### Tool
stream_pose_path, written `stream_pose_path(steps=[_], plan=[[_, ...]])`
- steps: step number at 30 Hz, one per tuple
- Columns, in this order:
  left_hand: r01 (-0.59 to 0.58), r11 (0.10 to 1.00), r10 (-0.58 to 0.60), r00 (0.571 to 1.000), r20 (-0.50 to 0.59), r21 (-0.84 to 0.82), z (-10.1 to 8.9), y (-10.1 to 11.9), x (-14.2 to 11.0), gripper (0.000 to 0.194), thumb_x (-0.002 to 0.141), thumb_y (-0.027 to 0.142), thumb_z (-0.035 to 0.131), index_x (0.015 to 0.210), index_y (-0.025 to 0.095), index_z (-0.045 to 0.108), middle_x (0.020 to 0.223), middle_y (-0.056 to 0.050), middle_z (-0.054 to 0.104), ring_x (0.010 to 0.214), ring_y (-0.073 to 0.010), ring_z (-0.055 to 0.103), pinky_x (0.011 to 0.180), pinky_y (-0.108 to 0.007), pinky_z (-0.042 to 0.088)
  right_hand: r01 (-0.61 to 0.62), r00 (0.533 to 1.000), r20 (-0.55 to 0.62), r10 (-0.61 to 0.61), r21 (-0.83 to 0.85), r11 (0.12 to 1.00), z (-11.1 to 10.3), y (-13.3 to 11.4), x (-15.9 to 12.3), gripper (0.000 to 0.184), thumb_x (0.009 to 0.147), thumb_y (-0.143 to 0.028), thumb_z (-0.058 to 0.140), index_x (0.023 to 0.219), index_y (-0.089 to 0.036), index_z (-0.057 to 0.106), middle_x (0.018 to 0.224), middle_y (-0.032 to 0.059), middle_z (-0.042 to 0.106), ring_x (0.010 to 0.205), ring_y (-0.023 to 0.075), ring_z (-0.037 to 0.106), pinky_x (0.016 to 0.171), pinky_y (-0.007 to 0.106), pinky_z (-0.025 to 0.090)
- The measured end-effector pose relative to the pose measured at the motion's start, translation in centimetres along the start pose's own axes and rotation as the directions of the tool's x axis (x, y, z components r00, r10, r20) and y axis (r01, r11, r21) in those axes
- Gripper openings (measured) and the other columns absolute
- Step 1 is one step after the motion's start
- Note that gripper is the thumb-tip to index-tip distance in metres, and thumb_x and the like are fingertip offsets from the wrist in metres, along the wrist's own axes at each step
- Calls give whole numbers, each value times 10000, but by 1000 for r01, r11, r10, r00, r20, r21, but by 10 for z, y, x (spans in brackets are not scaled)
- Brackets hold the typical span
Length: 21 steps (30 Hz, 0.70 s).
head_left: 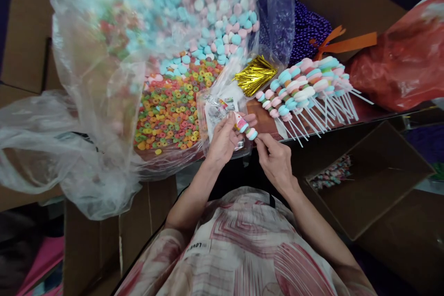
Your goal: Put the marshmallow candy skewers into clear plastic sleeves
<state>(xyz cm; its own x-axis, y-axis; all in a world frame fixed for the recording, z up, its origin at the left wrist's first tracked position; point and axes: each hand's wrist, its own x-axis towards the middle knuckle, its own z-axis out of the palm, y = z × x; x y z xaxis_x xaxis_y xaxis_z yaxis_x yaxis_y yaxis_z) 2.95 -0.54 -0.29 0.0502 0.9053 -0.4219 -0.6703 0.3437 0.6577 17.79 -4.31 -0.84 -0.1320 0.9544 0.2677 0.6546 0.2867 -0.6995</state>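
Observation:
My left hand point(224, 138) is closed around the top of a candy skewer point(247, 128) of pink, white and blue sweets, holding it over a small clear wrapper bag point(218, 107). My right hand point(274, 159) pinches the skewer's lower end, fingers pressed together just under the last blue sweet. Both hands meet in front of my chest, above a stack of clear printed bags. To the right lies a pile of finished candy skewers point(305, 87) with white sticks pointing toward me.
A big clear plastic bag point(104, 101) holds coloured ring candies point(169, 106) and pastel marshmallow sweets point(215, 23). Gold twist ties point(255, 76) lie behind my hands. An open cardboard box point(378, 180) with wrapped skewers sits at right; a red bag point(405, 55) lies beyond.

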Motion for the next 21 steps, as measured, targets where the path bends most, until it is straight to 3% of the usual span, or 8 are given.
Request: stream_pose_path(steps=[5, 10, 14, 17, 21], plan=[[-47, 999, 47, 999, 18, 21, 5, -5, -5, 249, 896, 417, 731, 932, 172, 703, 1024, -103, 812, 1166, -268, 728, 1011, -370, 542, 77, 995, -50, -83, -113, 991, 7, -5, -1, 229, 1014, -174, 499, 821, -201, 620, 686, 7, 649, 587, 123, 574, 592, 244, 385], [-16, 998, 15, 1000, 21, 59, 6, -5, -9, 231, 885, 397, 741, 922, 171, 712, 935, -89, 813, 1119, -256, 742, 980, -348, 547, 107, 989, -89, -122, -157, 982, 15, -8, -1, 249, 1021, -162, 472, 843, -192, 644, 707, 35, 689, 625, 135, 625, 591, 234, 414], [0, 996, -8, 996, 88, 92, 5, -7, -12, 248, 810, 377, 814, 917, 172, 725, 914, -81, 811, 1106, -256, 737, 930, -322, 558, 79, 992, -96, -82, -39, 996, 17, -11, 2, 212, 1006, -158, 479, 918, -199, 667, 772, 36, 726, 639, 133, 648, 624, 232, 465], [30, 995, -45, 989, 144, 99, 4, -10, -15, 325, 769, 453, 838, 907, 176, 738, 977, -80, 808, 1130, -259, 724, 946, -329, 561, 65, 991, -122, -52, 104, 992, 17, -13, 7, 192, 998, -156, 486, 951, -191, 668, 865, 48, 748, 669, 128, 668, 650, 230, 499], [51, 994, -64, 989, 137, 98, -1, -5, -14, 422, 725, 489, 869, 977, 181, 728, 1112, -96, 791, 1166, -269, 709, 997, -380, 554, 20, 992, -128, 2, 169, 985, 14, -14, 11, 170, 991, -194, 527, 886, -192, 661, 744, 2, 693, 579, 106, 602, 596, 221, 478]])
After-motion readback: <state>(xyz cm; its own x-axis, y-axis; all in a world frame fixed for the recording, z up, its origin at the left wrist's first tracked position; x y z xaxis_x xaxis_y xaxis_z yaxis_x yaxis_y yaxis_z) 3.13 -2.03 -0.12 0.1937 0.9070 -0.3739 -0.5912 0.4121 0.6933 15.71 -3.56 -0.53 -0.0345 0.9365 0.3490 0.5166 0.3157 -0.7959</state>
